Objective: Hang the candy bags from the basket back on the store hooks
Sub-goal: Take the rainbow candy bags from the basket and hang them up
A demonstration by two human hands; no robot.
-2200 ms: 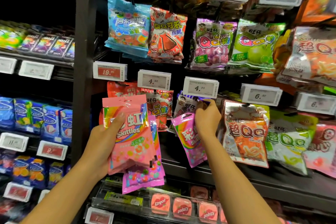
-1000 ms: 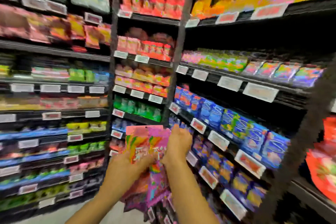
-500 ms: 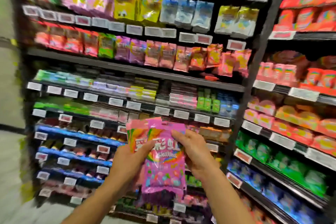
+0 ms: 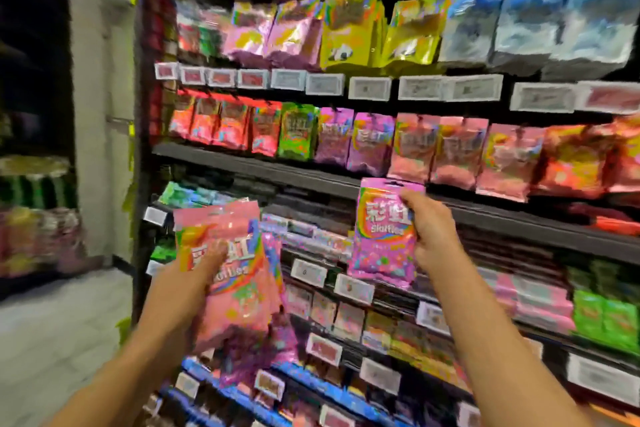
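- shelving unit fills the view, blurred: hanging rows of bags up top, price tags along the rails, boxed sweets lower down. a second ago the view faced a different bay with blue boxes; the person has turned to this one.
- row of hanging skittles bags sits just above the raised bag, red, green, purple, pink from left to right. the purple ones look like the match, judging by colour only; print too smeared to read.
- pink bag stack stays low at left, well below that row. left hand grips it, thumb across the front, fingers curled behind. a darker purple bag peeks out beneath.
- purple skittles bag now held apart from the stack; half a second ago both hands were together on it. right hand pinches its upper right edge, lifting it toward the row.
- hang hole at the bag's top shows as a dark slot; no hook visibly through it. judgement: one bag singled out, hanging not yet done.
- basket not in view.
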